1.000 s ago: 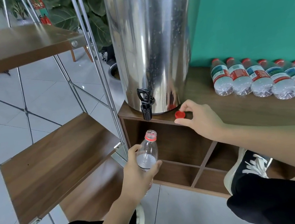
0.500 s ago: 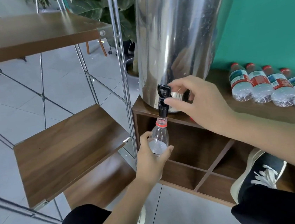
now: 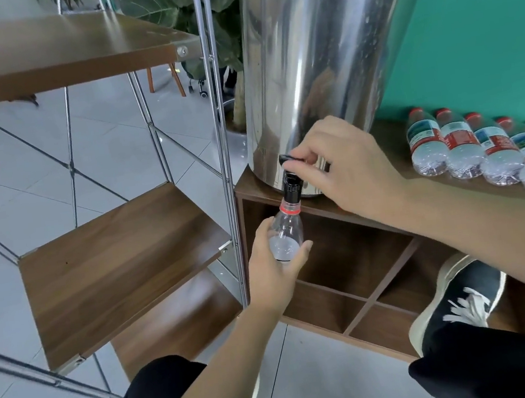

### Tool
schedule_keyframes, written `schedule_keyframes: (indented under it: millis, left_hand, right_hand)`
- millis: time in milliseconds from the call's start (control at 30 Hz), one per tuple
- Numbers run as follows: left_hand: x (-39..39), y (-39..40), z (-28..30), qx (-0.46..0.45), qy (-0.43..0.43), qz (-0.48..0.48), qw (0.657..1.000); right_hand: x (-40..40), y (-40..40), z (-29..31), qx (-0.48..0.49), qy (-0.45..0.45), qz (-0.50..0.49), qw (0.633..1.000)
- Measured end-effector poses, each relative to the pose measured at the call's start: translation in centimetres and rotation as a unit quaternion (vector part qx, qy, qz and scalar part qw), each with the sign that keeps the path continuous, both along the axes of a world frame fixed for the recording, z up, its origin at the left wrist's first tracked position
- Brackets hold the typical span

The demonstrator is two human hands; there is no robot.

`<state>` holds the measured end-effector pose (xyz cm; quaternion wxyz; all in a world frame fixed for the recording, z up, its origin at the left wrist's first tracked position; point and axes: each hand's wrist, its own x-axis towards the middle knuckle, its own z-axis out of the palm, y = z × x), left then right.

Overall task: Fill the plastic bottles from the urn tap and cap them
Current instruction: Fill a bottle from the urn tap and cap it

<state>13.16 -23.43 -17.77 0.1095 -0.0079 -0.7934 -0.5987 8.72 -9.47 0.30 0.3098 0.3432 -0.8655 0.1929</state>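
A tall steel urn (image 3: 314, 62) stands on the wooden cabinet (image 3: 450, 190). Its black tap (image 3: 291, 185) points down at the cabinet's left front corner. My left hand (image 3: 271, 271) grips a clear plastic bottle (image 3: 286, 232) with a red neck ring, uncapped, its mouth right under the spout. A little water sits in the bottle. My right hand (image 3: 346, 169) pinches the tap's black lever from the right. The red cap set on the cabinet is hidden behind my right hand.
Several filled, red-capped bottles (image 3: 478, 154) lie in a row on the cabinet's right. A metal-framed rack with wooden shelves (image 3: 114, 261) stands left of the tap. My shoe (image 3: 459, 300) rests in a lower cabinet cubby. A potted plant (image 3: 202, 25) stands behind.
My right hand left the red cap on the cabinet and took hold of the tap lever. My left hand raised the bottle until its mouth met the spout.
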Motion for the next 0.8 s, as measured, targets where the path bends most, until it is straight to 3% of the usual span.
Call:
schedule_keyframes:
  millis: [133,200,300,433,600,700,800]
  left_hand:
    - [-0.1,-0.1,-0.2,0.002,0.011,0.008,1.000]
    - [-0.3,-0.2,-0.1,0.007,0.013,0.009,1.000]
    - [-0.5,-0.2,-0.2,0.015,0.010,0.005,1.000]
    - [-0.9,0.2,-0.4,0.031,-0.001,0.013,0.999]
    - [-1.4,0.5,-0.3,0.043,-0.010,0.025,0.999]
    - [-1.1,0.7,-0.5,0.048,-0.023,0.033,0.998]
    - [-1.0,1.1,-0.6,0.049,-0.022,0.035,0.998]
  right_hand:
    - [0.6,0.0,-1.9,0.156,0.128,0.106,0.974]
    - [0.7,0.1,-2.5,0.144,0.138,0.125,0.972]
    - [1.0,1.4,-1.8,0.077,0.056,0.095,0.991]
    - [0.9,4.9,-1.6,0.001,-0.078,-0.031,0.996]
    - [-0.8,9.6,-4.6,0.063,-0.187,-0.165,0.966]
    - [-1.0,10.8,-6.4,0.135,-0.237,-0.200,0.941]
    - [-1.3,10.8,-7.3,0.130,-0.247,-0.206,0.938]
